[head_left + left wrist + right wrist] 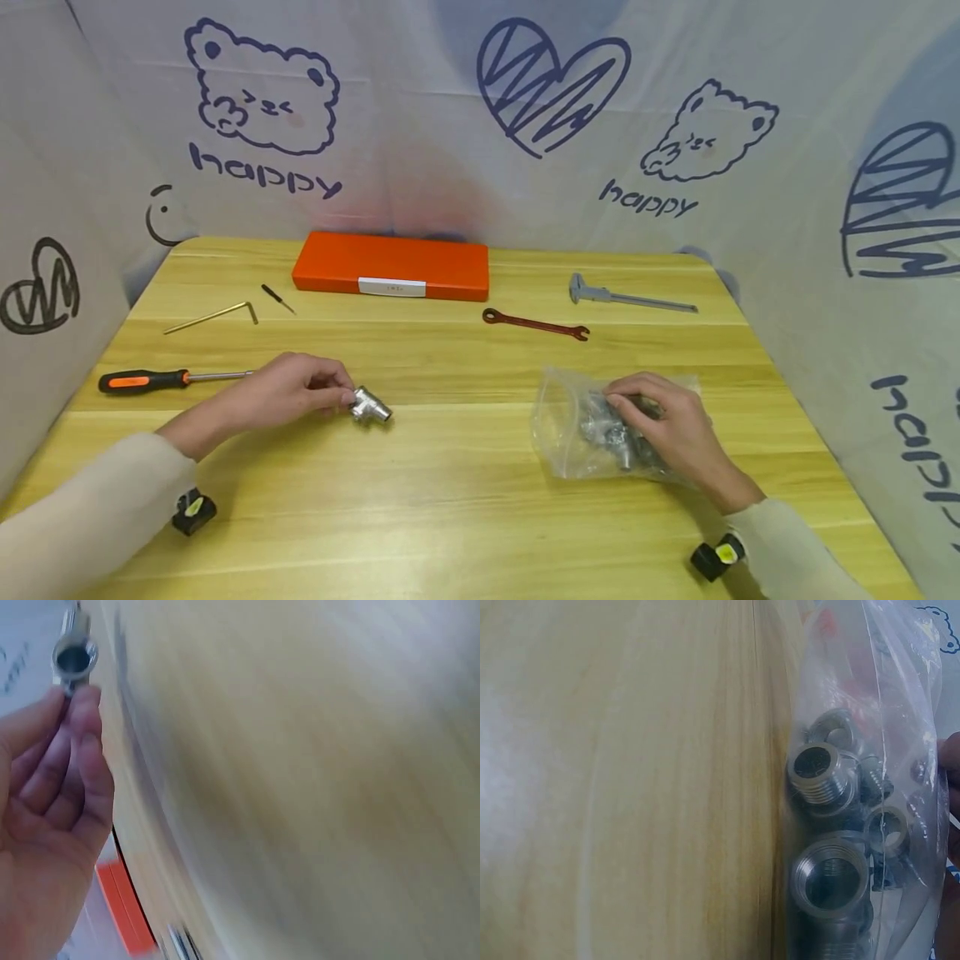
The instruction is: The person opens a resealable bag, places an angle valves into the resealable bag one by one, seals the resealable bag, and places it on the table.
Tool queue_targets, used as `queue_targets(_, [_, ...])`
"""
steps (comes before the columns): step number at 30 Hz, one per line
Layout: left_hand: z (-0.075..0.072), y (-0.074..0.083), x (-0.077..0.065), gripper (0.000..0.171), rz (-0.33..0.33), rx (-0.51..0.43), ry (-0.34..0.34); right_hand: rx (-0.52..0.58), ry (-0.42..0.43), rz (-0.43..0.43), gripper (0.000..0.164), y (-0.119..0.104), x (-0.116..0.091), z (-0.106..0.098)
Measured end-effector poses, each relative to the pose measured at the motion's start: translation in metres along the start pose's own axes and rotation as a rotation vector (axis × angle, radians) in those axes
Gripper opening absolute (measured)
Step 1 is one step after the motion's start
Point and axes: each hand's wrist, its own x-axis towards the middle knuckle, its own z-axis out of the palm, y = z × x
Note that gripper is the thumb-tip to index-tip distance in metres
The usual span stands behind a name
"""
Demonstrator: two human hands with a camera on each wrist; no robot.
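Note:
My left hand [300, 387] pinches a shiny metal tee pipe fitting [371, 407] between thumb and fingertips, just over the table. One round opening of this tee fitting [73, 658] faces the camera in the left wrist view. On the right side lies a clear plastic bag [557, 437] with several threaded metal pipe fittings [829, 877] inside. My right hand [678, 425] pinches the top of the bag with thumb and forefinger. Its other fingers are partly hidden. Only a few of the right fingers [951, 761] show at the edge of the right wrist view.
A closed orange-red case [390, 262] lies at the back of the wooden table. To the left are a screwdriver [146, 382], a hex key [210, 318] and a small black screwdriver [273, 294]. A red wrench [536, 323] and a grey caliper [633, 297] lie back right.

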Motion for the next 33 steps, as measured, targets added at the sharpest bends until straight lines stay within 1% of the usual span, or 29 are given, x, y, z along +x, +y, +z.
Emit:
queue_targets(2, [0.014,0.013,0.014,0.011,0.003,-0.01,0.008,-0.003,-0.004,0.006,0.02,0.0,0.0,0.0])
queue_targets(9, [0.072,0.066,0.072,0.011,0.086,-0.074,-0.004,-0.006,-0.005,0.008,0.02,0.0,0.0,-0.001])
queue_targets(13, [0.098,0.095,0.102,0.011,0.104,-0.089,0.002,-0.001,-0.002,0.0,0.019,0.0,0.0,-0.002])
queue_targets(15, [0.11,0.108,0.115,0.011,0.102,-0.087,0.016,0.001,-0.001,-0.003,0.019,0.0,0.0,-0.002])
queue_targets(17, [0.121,0.119,0.127,0.011,0.091,-0.072,0.043,-0.002,-0.001,-0.004,0.019,0.0,0.0,-0.003])
queue_targets(21, [0.143,0.136,0.145,0.013,0.078,-0.043,0.091,-0.016,-0.001,0.0,0.019,0.0,0.001,-0.002])
queue_targets(22, [0.148,0.139,0.149,0.014,0.083,-0.033,0.099,-0.02,0.0,0.0,0.02,0.0,0.001,-0.002])
queue_targets(24, [0.155,0.145,0.154,0.015,0.096,-0.018,0.091,-0.024,0.003,-0.004,0.02,0.0,0.002,-0.001])
queue_targets(27, [0.158,0.15,0.155,0.018,0.115,0.013,0.062,-0.021,0.006,-0.017,0.021,0.001,0.003,0.0])
queue_targets(29, [0.156,0.15,0.151,0.02,0.11,0.014,0.034,-0.017,0.005,-0.021,0.021,0.001,0.004,0.0])
queue_targets(33, [0.147,0.143,0.14,0.02,0.092,-0.012,0.01,-0.026,-0.023,-0.015,0.02,0.0,0.005,-0.002])
